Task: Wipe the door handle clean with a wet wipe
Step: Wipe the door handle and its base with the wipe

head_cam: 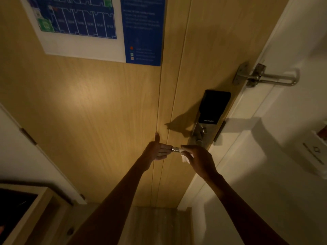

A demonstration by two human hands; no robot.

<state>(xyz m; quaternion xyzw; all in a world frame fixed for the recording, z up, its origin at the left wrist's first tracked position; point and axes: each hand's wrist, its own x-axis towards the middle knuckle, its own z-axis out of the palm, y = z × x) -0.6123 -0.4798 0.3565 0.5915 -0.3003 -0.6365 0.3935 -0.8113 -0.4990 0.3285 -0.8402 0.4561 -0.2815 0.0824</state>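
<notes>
A silver lever door handle [175,149] sticks out leftward from the metal lock plate [199,137] on a wooden door [99,106]. Only a short stretch of the lever shows between my hands. My left hand [156,150] holds the lever's free end, thumb pointing up. My right hand [198,157] is wrapped around the lever nearer the plate, with a white wet wipe [184,158] bunched under its fingers and hanging slightly below the handle.
A black smart-lock panel [215,106] sits above the handle. A metal swing-bar door guard [265,76] bridges door and white frame at upper right. A blue floor-plan poster [99,27] hangs on the door. White wall unit [316,152] at right; wooden furniture [26,213] at lower left.
</notes>
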